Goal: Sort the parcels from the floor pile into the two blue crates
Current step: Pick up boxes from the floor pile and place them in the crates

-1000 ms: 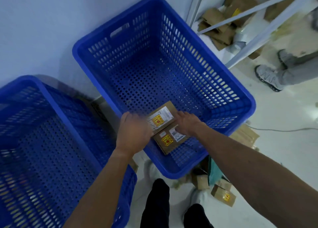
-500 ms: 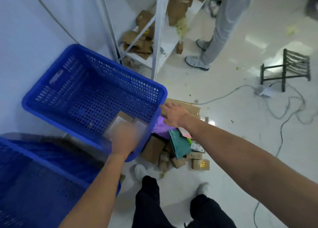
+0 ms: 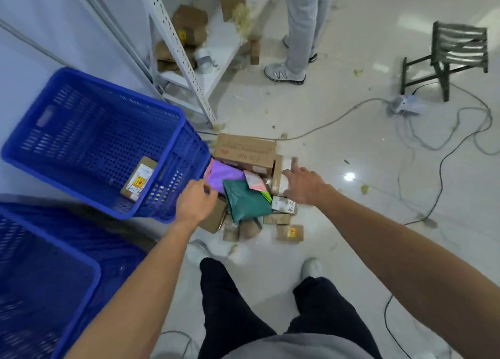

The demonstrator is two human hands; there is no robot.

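both hands hang apart over the floor pile [image 3: 244,200] – right hand [image 3: 303,185] with fingers straight, tips at a taped carton [image 3: 278,186]; left hand [image 3: 196,203] curls by the purple mailer [image 3: 224,176], grip unclear. at nine o'clock of the pile, the far blue crate [image 3: 81,131] holds one labelled parcel [image 3: 139,178].

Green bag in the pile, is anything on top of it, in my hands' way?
Only a small pink envelope lying over the green bag at its upper corner. Its face is otherwise bare, between the left hand and the right hand.
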